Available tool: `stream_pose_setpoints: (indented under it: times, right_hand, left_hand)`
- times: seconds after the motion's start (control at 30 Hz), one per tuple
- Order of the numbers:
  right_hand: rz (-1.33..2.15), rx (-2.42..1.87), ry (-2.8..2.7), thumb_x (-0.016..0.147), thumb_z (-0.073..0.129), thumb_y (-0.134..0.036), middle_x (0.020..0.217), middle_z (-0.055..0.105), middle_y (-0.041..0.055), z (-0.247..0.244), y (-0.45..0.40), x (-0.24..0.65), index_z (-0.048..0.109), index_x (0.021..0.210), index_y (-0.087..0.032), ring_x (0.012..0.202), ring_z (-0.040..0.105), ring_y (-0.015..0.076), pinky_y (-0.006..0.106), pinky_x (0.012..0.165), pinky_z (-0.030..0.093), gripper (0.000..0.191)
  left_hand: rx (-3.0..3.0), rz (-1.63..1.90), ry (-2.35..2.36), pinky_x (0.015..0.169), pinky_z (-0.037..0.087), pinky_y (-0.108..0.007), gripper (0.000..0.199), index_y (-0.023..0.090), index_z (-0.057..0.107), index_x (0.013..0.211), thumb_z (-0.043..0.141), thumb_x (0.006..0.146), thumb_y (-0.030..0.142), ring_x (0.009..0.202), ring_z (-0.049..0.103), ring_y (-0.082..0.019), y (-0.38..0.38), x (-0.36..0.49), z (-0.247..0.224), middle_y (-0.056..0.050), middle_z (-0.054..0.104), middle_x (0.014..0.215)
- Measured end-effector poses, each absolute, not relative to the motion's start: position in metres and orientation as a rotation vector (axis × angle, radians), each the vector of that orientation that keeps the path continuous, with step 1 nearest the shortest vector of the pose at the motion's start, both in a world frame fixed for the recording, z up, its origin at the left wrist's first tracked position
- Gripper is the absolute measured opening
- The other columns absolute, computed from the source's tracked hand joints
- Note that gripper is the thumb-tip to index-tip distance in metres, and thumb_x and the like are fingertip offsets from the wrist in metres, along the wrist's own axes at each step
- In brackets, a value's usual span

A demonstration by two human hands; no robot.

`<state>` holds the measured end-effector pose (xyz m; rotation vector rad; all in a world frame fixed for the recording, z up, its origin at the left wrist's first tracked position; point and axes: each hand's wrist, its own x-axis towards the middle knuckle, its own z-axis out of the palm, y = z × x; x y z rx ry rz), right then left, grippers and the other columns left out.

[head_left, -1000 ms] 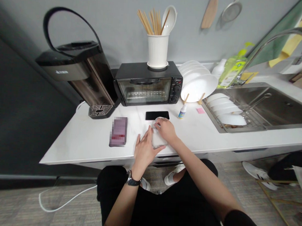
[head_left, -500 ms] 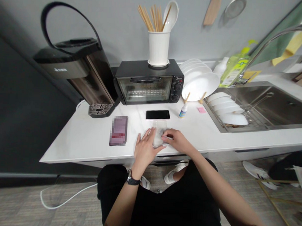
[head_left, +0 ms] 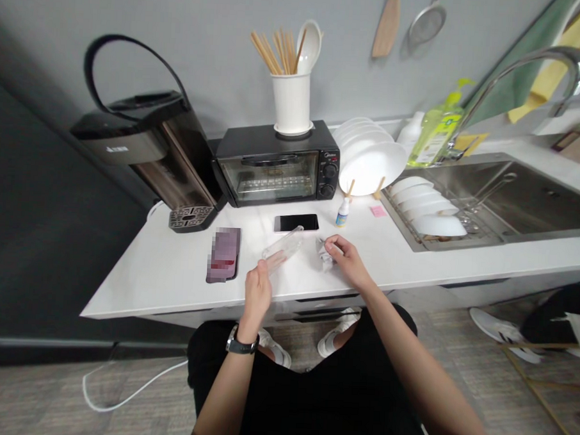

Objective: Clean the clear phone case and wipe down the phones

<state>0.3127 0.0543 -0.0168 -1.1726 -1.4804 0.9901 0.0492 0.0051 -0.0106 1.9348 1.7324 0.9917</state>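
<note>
White stone counter (head_left: 143, 288) runs across the middle of this kitchen view, with a black toaster oven (head_left: 275, 169) at upper center and a steel sink (head_left: 506, 201) at right. Near the counter's front edge, the person's left hand (head_left: 258, 292) is closed around one end of a clear plastic sleeve (head_left: 283, 249), which tilts up and away toward the center of the frame, while the curled right hand (head_left: 348, 262) grips a crumpled piece of clear wrapping (head_left: 325, 255) on the counter. A black phone (head_left: 295, 223) lies just beyond them, and a blurred purple packet (head_left: 223, 255) lies to the left.
</note>
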Motion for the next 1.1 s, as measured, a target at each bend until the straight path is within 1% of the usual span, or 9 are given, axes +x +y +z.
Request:
stream_pose_setpoints:
  times: [0.1, 0.23, 0.43, 0.53, 0.63, 0.77, 0.9, 0.97, 1.1]
  right_hand:
    - [1.05, -1.092, -1.464, 0.096, 0.073, -0.069, 0.086, 0.067, 0.0048, -0.013, 0.054, 0.312, 0.068, 0.089, -0.028, 0.088, 0.064, 0.0293, 0.043, 0.09, 0.057, 0.041]
    - [1.068, -1.052, -1.437, 0.092, 0.079, -0.07, 0.086, 0.069, 0.0043, -0.014, 0.056, 0.311, 0.069, 0.088, -0.028, 0.091, 0.065, 0.0296, 0.043, 0.092, 0.056, 0.044]
    - [1.074, -1.024, -1.436, 0.093, 0.078, -0.071, 0.09, 0.071, 0.0023, -0.021, 0.058, 0.308, 0.07, 0.091, -0.026, 0.092, 0.067, 0.0257, 0.04, 0.094, 0.056, 0.046]
    - [1.065, -1.022, -1.438, 0.093, 0.078, -0.071, 0.091, 0.072, 0.0019, -0.022, 0.059, 0.307, 0.07, 0.091, -0.026, 0.092, 0.068, 0.0248, 0.04, 0.095, 0.057, 0.046]
    - [1.051, -1.025, -1.439, 0.095, 0.077, -0.068, 0.091, 0.073, 0.0028, -0.022, 0.059, 0.307, 0.07, 0.092, -0.026, 0.093, 0.069, 0.0256, 0.041, 0.095, 0.057, 0.043]
    - [1.044, -1.033, -1.442, 0.097, 0.076, -0.061, 0.092, 0.075, 0.0046, -0.021, 0.058, 0.307, 0.071, 0.092, -0.026, 0.094, 0.07, 0.0266, 0.041, 0.095, 0.057, 0.036]
    - [1.033, -1.049, -1.442, 0.096, 0.077, -0.059, 0.092, 0.075, 0.0043, -0.019, 0.058, 0.308, 0.071, 0.092, -0.028, 0.092, 0.069, 0.0265, 0.041, 0.093, 0.057, 0.032]
    - [1.026, -1.059, -1.433, 0.095, 0.077, -0.061, 0.091, 0.074, 0.0037, -0.019, 0.058, 0.307, 0.071, 0.091, -0.028, 0.091, 0.069, 0.0265, 0.041, 0.092, 0.057, 0.033]
    - [1.014, -1.074, -1.426, 0.095, 0.075, -0.064, 0.089, 0.072, 0.0026, -0.02, 0.058, 0.307, 0.07, 0.09, -0.028, 0.09, 0.068, 0.0266, 0.042, 0.092, 0.057, 0.037]
  left_hand:
    - [1.57, 1.159, 1.555, 0.118, 0.062, -0.05, 0.096, 0.013, 0.091, 0.117, 0.009, 0.12, 0.062, 0.124, 0.085, -0.036, 0.016, 0.047, -0.005, -0.017, 0.091, 0.108]
    - [1.536, 1.063, 1.606, 0.102, 0.061, -0.045, 0.083, 0.018, 0.086, 0.085, 0.021, 0.119, 0.056, 0.098, 0.088, -0.032, 0.032, 0.043, 0.004, -0.012, 0.088, 0.089]
    - [1.88, 0.41, 2.101, 0.083, 0.055, -0.042, 0.056, 0.027, 0.086, 0.087, 0.047, 0.114, 0.057, 0.103, 0.084, -0.041, 0.031, 0.049, 0.024, -0.013, 0.088, 0.095]
    - [1.989, 0.207, 2.175, 0.079, 0.052, -0.041, 0.048, 0.026, 0.086, 0.101, 0.051, 0.114, 0.057, 0.105, 0.083, -0.042, 0.025, 0.052, 0.031, -0.015, 0.088, 0.104]
    - [2.07, 0.271, 2.172, 0.082, 0.056, -0.04, 0.037, 0.024, 0.081, 0.129, 0.061, 0.113, 0.05, 0.111, 0.082, -0.039, 0.028, 0.053, 0.037, -0.014, 0.086, 0.12]
    - [2.318, 0.377, 1.916, 0.11, 0.058, -0.042, 0.053, 0.018, 0.068, 0.156, 0.064, 0.114, 0.05, 0.134, 0.075, -0.037, 0.061, 0.06, 0.044, -0.017, 0.078, 0.146]
    - [2.489, 0.271, 1.714, 0.133, 0.044, -0.053, 0.082, 0.012, 0.047, 0.176, 0.072, 0.109, 0.054, 0.163, 0.054, -0.044, 0.119, 0.074, 0.042, -0.025, 0.051, 0.18]
    - [2.525, 0.187, 1.605, 0.138, 0.037, -0.059, 0.091, 0.012, 0.041, 0.18, 0.076, 0.107, 0.053, 0.17, 0.044, -0.046, 0.147, 0.078, 0.036, -0.025, 0.041, 0.186]
    - [2.57, 0.204, 1.366, 0.137, 0.04, -0.054, 0.086, 0.013, 0.045, 0.178, 0.078, 0.107, 0.047, 0.164, 0.054, -0.04, 0.181, 0.08, 0.018, -0.022, 0.055, 0.178]
